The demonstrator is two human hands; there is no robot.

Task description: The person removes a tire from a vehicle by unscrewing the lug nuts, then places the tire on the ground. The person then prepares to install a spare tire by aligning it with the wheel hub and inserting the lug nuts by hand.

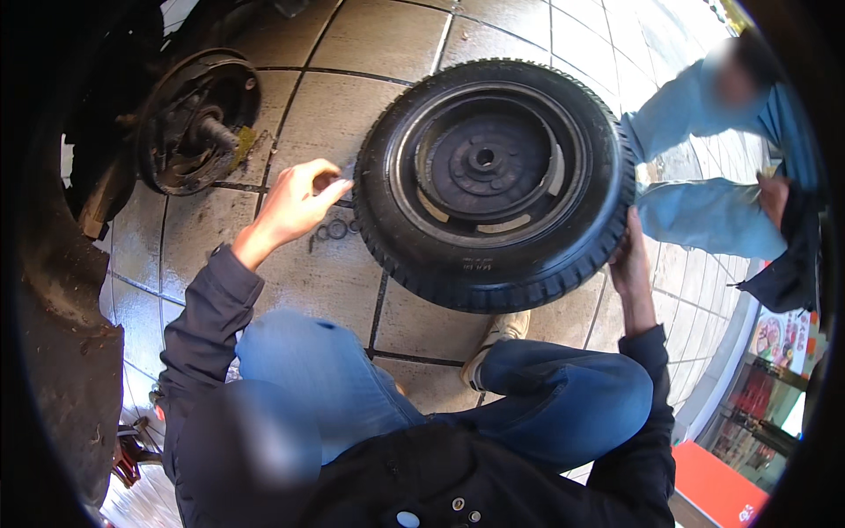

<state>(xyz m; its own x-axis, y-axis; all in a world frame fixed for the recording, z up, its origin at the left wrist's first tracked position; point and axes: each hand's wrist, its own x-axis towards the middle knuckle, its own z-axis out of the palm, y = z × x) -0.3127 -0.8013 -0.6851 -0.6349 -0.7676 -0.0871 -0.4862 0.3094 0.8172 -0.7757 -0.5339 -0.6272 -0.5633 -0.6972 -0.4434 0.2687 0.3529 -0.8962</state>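
A wheel with a black treaded tyre and a dark, worn rim is tilted up in front of me. My right hand grips the tyre's right edge, its fingers partly hidden behind the rubber. Close to the tyre's left edge, my left hand has its fingers bent and the thumb apart from them, with nothing visible between. Below that hand, several small dark rings lie on the floor beside a thin dark piece. A greasy round brake plate with a protruding axle shaft stands at the upper left.
Large beige tiles cover the floor. At the right, another person in light blue trousers is close to the wheel. Dark rusty vehicle parts line the left side. A red panel sits at the lower right.
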